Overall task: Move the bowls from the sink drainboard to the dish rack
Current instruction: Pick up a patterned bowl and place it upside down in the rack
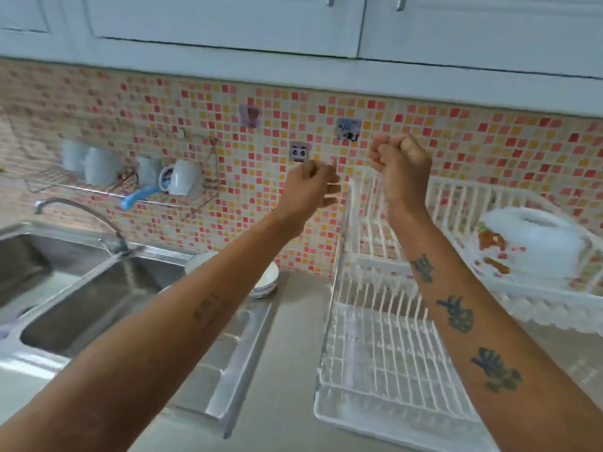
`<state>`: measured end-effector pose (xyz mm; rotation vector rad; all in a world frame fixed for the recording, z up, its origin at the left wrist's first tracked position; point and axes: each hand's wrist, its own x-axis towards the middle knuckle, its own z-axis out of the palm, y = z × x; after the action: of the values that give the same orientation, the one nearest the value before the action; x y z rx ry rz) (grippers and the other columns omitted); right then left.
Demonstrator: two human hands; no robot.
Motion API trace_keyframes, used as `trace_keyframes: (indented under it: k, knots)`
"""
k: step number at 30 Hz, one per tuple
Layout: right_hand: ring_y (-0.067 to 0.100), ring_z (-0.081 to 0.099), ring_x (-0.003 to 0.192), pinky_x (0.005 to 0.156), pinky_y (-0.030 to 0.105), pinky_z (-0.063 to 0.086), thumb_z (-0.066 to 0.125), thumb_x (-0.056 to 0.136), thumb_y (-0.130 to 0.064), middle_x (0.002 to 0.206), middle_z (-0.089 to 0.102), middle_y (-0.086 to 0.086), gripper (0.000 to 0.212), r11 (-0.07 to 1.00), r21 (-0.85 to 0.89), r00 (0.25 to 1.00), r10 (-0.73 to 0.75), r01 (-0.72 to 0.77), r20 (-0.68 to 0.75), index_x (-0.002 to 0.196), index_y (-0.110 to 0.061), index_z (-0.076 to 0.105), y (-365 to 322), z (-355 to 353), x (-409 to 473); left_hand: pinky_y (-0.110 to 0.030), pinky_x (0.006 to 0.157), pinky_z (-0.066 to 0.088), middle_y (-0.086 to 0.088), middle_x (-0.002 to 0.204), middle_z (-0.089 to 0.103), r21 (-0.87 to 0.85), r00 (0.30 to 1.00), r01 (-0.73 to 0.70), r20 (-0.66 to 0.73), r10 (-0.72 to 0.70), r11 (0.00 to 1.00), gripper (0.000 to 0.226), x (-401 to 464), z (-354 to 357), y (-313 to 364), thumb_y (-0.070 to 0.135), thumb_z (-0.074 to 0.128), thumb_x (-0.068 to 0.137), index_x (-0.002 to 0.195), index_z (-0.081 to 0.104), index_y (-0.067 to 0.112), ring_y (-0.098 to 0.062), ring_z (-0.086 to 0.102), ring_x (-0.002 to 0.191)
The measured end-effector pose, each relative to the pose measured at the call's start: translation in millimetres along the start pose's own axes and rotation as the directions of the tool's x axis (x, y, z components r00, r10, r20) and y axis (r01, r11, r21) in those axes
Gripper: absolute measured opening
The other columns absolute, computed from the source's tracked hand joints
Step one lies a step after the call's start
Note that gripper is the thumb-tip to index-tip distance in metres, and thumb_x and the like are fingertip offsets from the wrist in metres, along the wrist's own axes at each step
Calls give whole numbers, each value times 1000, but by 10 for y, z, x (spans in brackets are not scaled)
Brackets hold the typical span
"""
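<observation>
Both hands are up high: left (311,184) seems loosely curled, right (399,159) a fist, both holding nothing. Bowls (266,280) sit below, by the rack (385,353).

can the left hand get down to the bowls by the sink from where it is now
Probably yes. The left hand is raised, loosely closed and empty, and the bowls sit uncovered on the drainboard below the left forearm.

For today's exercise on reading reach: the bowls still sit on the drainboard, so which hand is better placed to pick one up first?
Probably the left hand. Its forearm already passes right over the bowls on the drainboard, while the right hand, fist closed, is raised over the dish rack on the far side.
</observation>
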<state>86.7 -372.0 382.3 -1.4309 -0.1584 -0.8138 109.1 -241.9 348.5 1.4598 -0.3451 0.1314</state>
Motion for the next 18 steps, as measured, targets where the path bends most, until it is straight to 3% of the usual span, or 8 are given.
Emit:
trace_keyframes:
  k: [3, 7, 11, 15, 18]
  knots:
    - [11, 55, 74, 66, 20, 47, 49, 85, -3, 79, 64, -5, 21, 1000, 17, 997, 22, -23, 79, 76, -12, 66, 152, 666, -196, -38, 86, 57, -8, 90, 68, 56, 996, 51, -81, -46, 997, 25, -85, -738, -129, 27, 47, 101, 86, 61, 13, -23, 69, 87]
    - [11, 60, 84, 75, 22, 51, 49, 88, -4, 88, 66, -3, 24, 996, 3, 971, 88, -91, 221, 77, -18, 66, 459, 1448, -470, -39, 85, 56, -9, 87, 67, 74, 968, 159, -208, -141, 985, 26, -180, -1622, -349, 26, 45, 102, 86, 60, 12, -23, 68, 83]
    - [13, 46, 64, 57, 20, 40, 49, 88, -4, 82, 59, 6, 24, 966, -94, 908, 259, -242, 328, 76, -17, 65, 967, 2041, -741, -32, 71, 52, -6, 83, 66, 83, 897, 341, -327, -298, 936, 25, -229, -2398, -657, 25, 48, 101, 82, 58, 12, -19, 65, 74]
    - [17, 45, 73, 62, 28, 38, 55, 86, -11, 74, 53, 3, 17, 856, -286, 796, 510, -432, 324, 72, -3, 59, 1689, 2436, -1001, -36, 76, 50, -6, 90, 63, 191, 788, 601, -300, -537, 776, 22, -374, -3030, -1099, 33, 53, 98, 95, 57, 12, -21, 61, 78]
    - [17, 41, 70, 65, 29, 33, 55, 85, -11, 67, 45, 8, 28, 737, -485, 694, 649, -472, 312, 58, -9, 45, 2284, 2564, -1152, -34, 71, 48, -8, 98, 57, 246, 673, 740, -268, -690, 626, 30, -516, -3357, -1493, 40, 52, 97, 105, 54, 11, -21, 57, 75]
